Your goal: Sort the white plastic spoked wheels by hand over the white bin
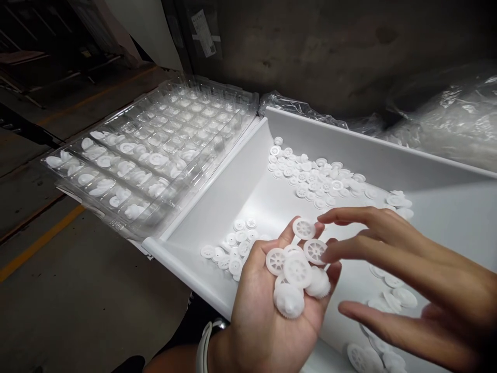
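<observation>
My left hand (267, 316) is palm up and cupped around a small pile of white plastic gears (297, 270). Some show spoked wheels; one at the bottom of the pile has a pointed hub. Over the pile's right side reaches my right hand (404, 269), its fingers spread and the thumb well apart. One fingertip touches or nearly touches a spoked gear (315, 252) at the pile's edge, with nothing gripped. Beneath both hands is a white bin (217, 202), where more gears lie in loose groups, a large one (310, 178) toward the back. My hands hide part of the bin floor.
Left of the bin stands a clear plastic compartment tray (186, 191); its front rows hold white gears. Crumpled clear plastic film (450, 116) lies behind the bin at right. A dark panel with a label (203, 33) rises at the back. Yellow floor lines (42, 241) run at left.
</observation>
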### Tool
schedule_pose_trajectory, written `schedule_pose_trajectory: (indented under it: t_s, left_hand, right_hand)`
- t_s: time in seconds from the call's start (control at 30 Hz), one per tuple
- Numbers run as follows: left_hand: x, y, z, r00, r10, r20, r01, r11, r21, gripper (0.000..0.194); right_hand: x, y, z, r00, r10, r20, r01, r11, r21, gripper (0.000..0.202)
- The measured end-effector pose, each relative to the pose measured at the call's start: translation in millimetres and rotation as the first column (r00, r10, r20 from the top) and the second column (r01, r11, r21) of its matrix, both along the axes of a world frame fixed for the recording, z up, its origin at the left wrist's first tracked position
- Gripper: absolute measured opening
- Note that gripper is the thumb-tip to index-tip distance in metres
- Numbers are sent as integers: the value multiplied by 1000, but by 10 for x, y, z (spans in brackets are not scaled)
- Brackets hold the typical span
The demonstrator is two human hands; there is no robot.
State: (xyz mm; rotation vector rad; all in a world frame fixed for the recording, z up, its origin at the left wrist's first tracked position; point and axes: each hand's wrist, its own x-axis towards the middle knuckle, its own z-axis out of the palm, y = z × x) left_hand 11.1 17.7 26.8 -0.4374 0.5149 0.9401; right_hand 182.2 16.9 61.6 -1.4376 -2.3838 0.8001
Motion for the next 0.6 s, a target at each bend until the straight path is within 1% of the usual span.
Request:
schedule_pose_trajectory:
  t_s: [0.07,0.13,0.2,0.3,0.37,0.47,0.6]
  left_hand:
    - [-4,4,15,999,9,53,-10,1000,14,22]
    - [-3,5,27,995,27,95,-31,999,39,19]
    - [1,2,29,994,42,104,-48,997,53,17]
    - [5,-2,10,995,34,95,-40,997,60,14]
    - [7,-4,-15,996,19,89,-25,998,58,14]
    - [13,-11,-44,997,9,75,-12,999,38,22]
    - [20,-24,-31,996,39,86,-40,999,6,27]
  right_hand:
    - [10,-4,-8,992,96,78,-93,995,-33,35]
    - [10,-5,-24,986,135,100,-131,990,-45,40]
    - [-17,-9,-37,992,105,72,-103,994,-28,37]
    - [-108,-15,-41,1000,4,-12,-4,1000,27,30]
    - [-184,-12,-41,997,-52,-58,55,997,60,31]
    - [-273,0,-60,994,-70,-79,76,994,84,34]
    - [-314,-11,-117,995,-61,-79,69,993,99,34]
